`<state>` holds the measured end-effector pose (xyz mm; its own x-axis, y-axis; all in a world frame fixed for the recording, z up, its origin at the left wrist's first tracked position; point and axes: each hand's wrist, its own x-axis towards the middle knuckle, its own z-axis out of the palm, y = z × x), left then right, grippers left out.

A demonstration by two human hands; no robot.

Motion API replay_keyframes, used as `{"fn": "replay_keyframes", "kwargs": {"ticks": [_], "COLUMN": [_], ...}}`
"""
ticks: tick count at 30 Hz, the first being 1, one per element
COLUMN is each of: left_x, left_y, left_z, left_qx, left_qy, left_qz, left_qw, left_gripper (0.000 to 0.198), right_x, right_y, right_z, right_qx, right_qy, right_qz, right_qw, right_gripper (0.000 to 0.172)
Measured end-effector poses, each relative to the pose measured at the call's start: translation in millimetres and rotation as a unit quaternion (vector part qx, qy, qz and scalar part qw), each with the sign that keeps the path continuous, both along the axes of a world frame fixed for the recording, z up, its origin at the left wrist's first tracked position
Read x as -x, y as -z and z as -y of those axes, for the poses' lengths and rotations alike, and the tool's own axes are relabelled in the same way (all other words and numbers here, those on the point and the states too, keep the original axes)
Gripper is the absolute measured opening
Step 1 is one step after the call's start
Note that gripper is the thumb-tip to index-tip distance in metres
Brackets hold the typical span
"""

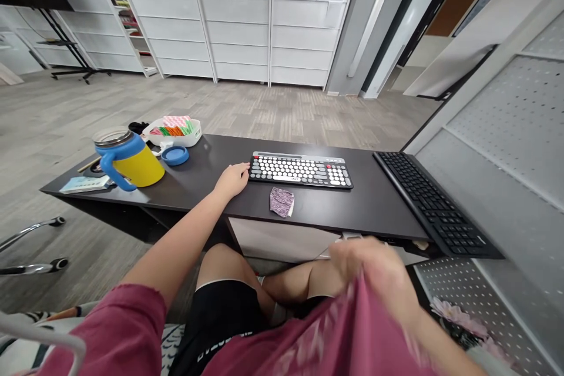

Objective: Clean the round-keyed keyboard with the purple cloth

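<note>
My left hand (232, 179) rests flat on the dark desk (211, 185), fingers stretched toward the left end of a round-keyed keyboard (301, 170), touching or almost touching it. It holds nothing. A small striped cloth (281, 201) lies on the desk in front of the keyboard. My right hand (374, 270) is low, below the desk's front edge near my lap, and smeared by motion, so its fingers cannot be made out.
A yellow mug with a blue handle (127, 160) stands at the desk's left, beside a blue lid (175, 155) and a white tray of colourful items (174, 129). A black keyboard (429, 202) lies at the right, against a perforated panel (506, 147). A chair base (33, 244) stands left.
</note>
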<state>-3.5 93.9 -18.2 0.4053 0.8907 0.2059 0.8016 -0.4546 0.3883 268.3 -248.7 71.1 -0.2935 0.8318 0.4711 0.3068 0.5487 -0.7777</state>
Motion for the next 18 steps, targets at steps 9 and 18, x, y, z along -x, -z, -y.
{"fn": "replay_keyframes", "kwargs": {"ticks": [9,18], "left_x": [0,1], "left_y": [0.3,-2.4], "left_z": [-1,1], "left_qx": [-0.004,-0.004], "left_qy": [0.001,0.001], "left_qz": [0.010,0.017], "left_qw": [1.000,1.000], "left_gripper": [0.050,0.050], "right_x": [67,48], "right_y": [33.2,126.0], "right_z": [-61,-131], "right_qx": [-0.011,-0.047], "right_qy": [0.155,0.186], "right_qz": [0.260,0.349], "right_qw": [0.953,0.917], "right_gripper": [0.032,0.054]}}
